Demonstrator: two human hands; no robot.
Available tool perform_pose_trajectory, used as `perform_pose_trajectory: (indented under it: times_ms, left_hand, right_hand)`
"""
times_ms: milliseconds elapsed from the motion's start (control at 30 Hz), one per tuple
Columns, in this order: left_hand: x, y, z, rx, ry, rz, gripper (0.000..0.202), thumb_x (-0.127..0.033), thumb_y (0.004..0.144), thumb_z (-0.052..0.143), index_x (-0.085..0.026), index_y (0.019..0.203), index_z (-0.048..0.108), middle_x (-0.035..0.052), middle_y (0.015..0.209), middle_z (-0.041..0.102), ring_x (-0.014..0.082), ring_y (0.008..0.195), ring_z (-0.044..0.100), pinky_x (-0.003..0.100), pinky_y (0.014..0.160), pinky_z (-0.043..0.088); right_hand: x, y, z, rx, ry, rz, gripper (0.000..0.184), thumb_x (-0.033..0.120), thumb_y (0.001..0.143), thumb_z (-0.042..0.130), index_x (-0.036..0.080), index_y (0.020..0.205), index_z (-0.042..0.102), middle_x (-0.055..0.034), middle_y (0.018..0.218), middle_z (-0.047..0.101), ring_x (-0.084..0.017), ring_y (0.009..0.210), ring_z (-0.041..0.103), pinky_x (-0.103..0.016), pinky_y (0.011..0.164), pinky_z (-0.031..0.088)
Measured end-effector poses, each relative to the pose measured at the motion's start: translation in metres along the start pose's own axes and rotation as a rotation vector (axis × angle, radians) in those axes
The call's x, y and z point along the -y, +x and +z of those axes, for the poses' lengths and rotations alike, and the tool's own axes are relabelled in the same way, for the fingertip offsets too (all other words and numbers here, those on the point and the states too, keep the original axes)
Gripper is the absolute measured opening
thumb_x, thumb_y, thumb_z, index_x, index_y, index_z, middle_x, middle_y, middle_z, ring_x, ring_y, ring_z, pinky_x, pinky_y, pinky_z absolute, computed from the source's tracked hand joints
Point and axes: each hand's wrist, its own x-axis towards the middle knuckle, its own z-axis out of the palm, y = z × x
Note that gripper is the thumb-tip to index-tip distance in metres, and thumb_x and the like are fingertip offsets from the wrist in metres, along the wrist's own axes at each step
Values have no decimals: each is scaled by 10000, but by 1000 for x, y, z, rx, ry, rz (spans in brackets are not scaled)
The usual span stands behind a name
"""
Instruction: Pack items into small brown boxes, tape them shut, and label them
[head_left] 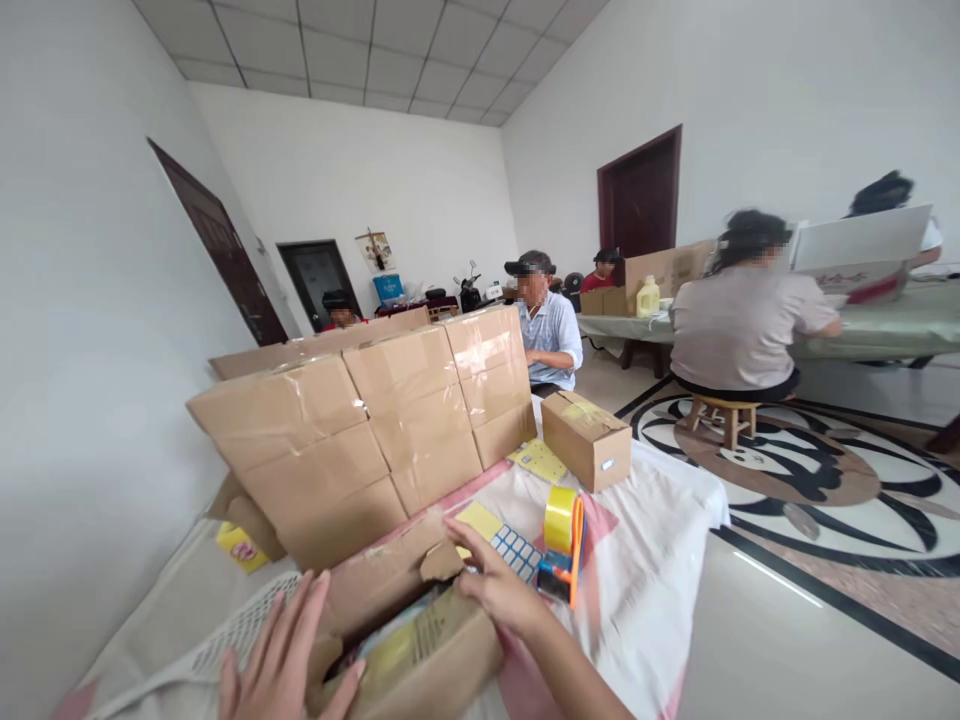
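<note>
In front of me is an open cardboard box (442,655) with yellow tape and dark print on its near flap. Its inside shows only partly, with something pale and bluish in it. At the box's left end, my left hand (281,650) is open, fingers spread, the thumb by the near flap. My right hand (491,580) grips the right end, thumb and fingers about the edge beside a torn brown flap (441,562). Just beyond lie a sheet of blue-bordered labels (516,553) and a tape dispenser (574,550) with an orange frame and yellow tape roll.
A cardboard partition (390,420) stands across the table behind the box. A closed carton (589,440) sits at the far right, near a yellow card (538,460). On the left are a white perforated basket (244,620) and a yellow packet (241,548). Several people sit beyond.
</note>
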Motion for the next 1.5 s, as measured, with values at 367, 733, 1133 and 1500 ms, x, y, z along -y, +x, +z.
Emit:
perform_pose_trajectory:
  times_ms: [367,733,1133,1500]
  left_hand:
    - [-40,0,-41,34,56,-131,550,-462,955,399,-250,1447,523,89,1447,565,369,1258,446,589,1077,290]
    - [-35,-23,-24,81,-51,42,380,-454,909,523,-340,1232,688,43,1295,678,283,1175,583,551,1165,140]
    - [-77,-2,-31,119,35,87,560,-506,855,636,-300,1375,610,125,1343,631,355,1225,559,621,1162,213]
    - [-91,3,-9,261,-64,182,566,-455,972,504,-276,1506,450,55,1534,471,307,1394,485,550,1142,396]
  right_hand:
    - [-7,-1,4,-31,109,-11,705,226,793,620,342,1475,481,-6,1506,506,-212,1371,466,-405,1200,287]
    - [10,16,7,-68,22,57,730,140,684,532,316,1391,568,-18,1339,609,-219,1178,574,-400,1019,471]
    - [0,-84,-81,-908,-317,-444,399,412,870,652,252,1226,570,-125,1318,573,-277,1235,556,-514,1061,449]
    - [-37,-38,-120,-582,-296,-72,482,563,831,646,173,1109,598,-134,1104,706,-295,1015,671,-463,904,539]
